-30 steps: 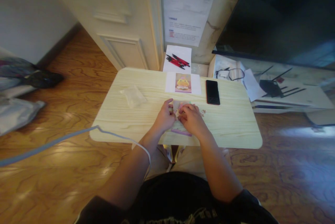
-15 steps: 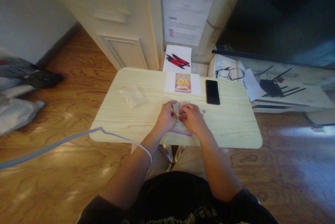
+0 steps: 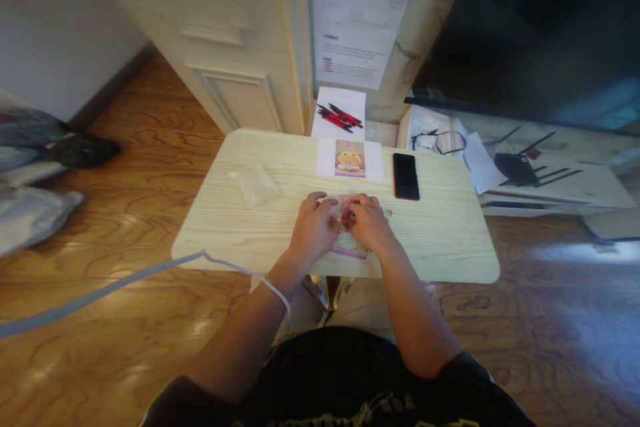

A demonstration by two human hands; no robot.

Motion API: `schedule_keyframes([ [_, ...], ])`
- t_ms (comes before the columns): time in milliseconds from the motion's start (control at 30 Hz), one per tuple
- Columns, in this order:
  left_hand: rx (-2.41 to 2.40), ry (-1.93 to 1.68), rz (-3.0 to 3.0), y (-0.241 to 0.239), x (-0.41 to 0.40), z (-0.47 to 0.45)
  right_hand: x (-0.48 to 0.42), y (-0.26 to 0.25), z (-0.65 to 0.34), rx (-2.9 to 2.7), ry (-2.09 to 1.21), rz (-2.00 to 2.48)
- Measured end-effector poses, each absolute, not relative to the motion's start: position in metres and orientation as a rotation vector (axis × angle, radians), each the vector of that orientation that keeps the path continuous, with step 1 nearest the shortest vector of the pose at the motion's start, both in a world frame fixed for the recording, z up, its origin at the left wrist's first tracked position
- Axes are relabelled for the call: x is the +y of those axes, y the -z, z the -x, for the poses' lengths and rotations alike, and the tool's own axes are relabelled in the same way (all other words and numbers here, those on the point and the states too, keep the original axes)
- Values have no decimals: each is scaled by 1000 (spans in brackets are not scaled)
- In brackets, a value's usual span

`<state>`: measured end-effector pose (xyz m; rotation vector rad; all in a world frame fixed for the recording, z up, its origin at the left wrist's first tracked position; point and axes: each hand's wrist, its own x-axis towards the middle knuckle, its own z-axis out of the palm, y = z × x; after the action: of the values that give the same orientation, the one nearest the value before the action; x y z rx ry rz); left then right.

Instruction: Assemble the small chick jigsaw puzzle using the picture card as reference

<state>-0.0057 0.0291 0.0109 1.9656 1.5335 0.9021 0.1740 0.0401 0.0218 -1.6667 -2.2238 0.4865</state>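
Observation:
A flat pastel sheet with a purple lower edge (image 3: 349, 252) lies near the front of the light wooden table (image 3: 225, 214), mostly covered by my hands. My left hand (image 3: 315, 224) rests on its left side, palm down, fingers bent but apart. On the sheet's right side, my right hand (image 3: 367, 219) has its thumb and fingers drawn together in a pinch. Whatever sits between those fingertips is too small and hidden to name. Several tiny brownish bits (image 3: 388, 213) lie just right of that hand.
Behind my hands lies a printed picture of a yellow figure (image 3: 350, 159), with a black phone (image 3: 406, 176) to its right. A clear plastic bag (image 3: 256, 184) is at left. Red pens (image 3: 340, 117) lie on paper beyond the table. A pale cable (image 3: 125, 279) runs to my left wrist.
My left hand has shifted slightly left and flattened, its fingers spreading. My right hand stays at nearly the same spot, still pinched.

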Motion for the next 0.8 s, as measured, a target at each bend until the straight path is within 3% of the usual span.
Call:
schedule_keyframes([
  [200,1448,-684,-2129,-13,18,20,36,-27,-174,-2235,-521,1650],
  [800,1587,-632,-2303,-6,25,24,40,-29,-166,-2244,-611,1595],
])
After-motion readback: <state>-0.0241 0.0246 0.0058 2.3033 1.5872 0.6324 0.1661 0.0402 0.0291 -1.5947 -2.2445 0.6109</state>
